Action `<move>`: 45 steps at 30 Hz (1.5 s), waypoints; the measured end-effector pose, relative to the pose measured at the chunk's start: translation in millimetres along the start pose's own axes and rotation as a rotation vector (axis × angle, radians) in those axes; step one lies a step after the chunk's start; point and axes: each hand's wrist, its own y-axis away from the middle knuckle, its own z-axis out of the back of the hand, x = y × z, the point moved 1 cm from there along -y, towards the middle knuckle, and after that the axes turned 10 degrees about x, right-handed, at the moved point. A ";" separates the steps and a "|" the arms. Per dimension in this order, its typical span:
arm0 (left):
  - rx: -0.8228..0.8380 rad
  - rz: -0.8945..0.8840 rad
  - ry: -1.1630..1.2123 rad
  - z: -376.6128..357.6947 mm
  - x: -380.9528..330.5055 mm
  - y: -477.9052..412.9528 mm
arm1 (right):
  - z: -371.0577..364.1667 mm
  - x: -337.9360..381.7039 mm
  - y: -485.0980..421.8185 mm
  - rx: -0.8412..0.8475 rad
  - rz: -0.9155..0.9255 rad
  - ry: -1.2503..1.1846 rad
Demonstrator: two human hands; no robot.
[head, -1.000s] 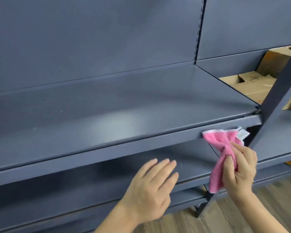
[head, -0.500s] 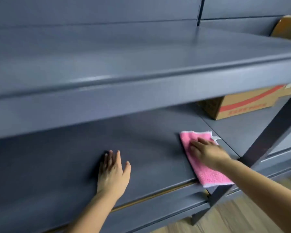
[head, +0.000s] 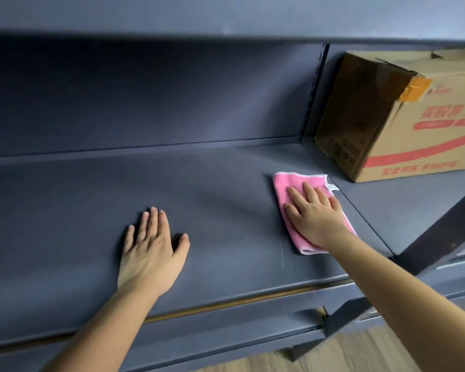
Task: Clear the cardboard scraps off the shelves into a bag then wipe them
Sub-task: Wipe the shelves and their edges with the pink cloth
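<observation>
We see a dark blue shelf [head: 226,189] filling most of the frame. Our right hand [head: 316,213] lies flat with fingers spread on a pink cloth [head: 287,183], pressing it down at the middle right, by the shelf's right edge. Our left hand [head: 151,251] lies flat and empty on the bare shelf, lower middle. A cardboard box [head: 414,124] stands on the next shelf at the upper right.

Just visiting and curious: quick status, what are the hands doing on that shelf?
Right hand flat on pink cloth, pressing it to shelf. Left hand open, braced on shelf. Cardboard box on neighbouring shelf, clear of cloth.
</observation>
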 end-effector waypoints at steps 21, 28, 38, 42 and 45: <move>0.002 0.020 0.034 1.9 -0.9 5.6 | -23.8 13.1 62.9 0.000 0.484 0.152; -0.012 0.015 0.042 -0.9 -1.5 1.7 | 4.3 -1.6 -9.1 0.028 0.123 0.043; 0.008 -0.005 0.055 0.0 1.8 1.8 | 7.8 49.5 -25.3 0.091 0.450 0.141; -0.016 -0.011 0.046 -2.4 2.4 0.0 | 29.9 -19.0 -89.6 0.152 0.126 0.381; -0.044 -0.017 0.072 -3.7 1.5 -1.1 | 35.1 -9.0 -121.1 0.088 0.026 0.114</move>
